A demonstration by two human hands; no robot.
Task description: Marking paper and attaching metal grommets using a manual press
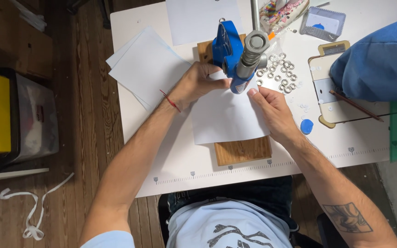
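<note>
A white table (354, 151) with a printed ruler along its near edge stands on a dark plank floor, with a yellow-topped bin off beyond the left elbow. Under both hands lies a wooden board (242, 150), its long axis running away from the person, and on it a white paper sheet (226, 117) that spreads from the fingertips back toward the wrists. Just past the fingertips rises a blue hand press (228, 53) with a grey cylindrical head. The left hand (194, 85) has its fingers curled against the sheet's far edge at the foot of the press, touching it; whether they pinch the paper or only press it down cannot be told. The right hand (272, 108) lies flat on the sheet, fingers loose and extended, fingertips just short of the press. The left is the nearer. Beyond the right fingertips sit scattered silver eyelets (283, 73). The press's die is hidden behind its head.
</note>
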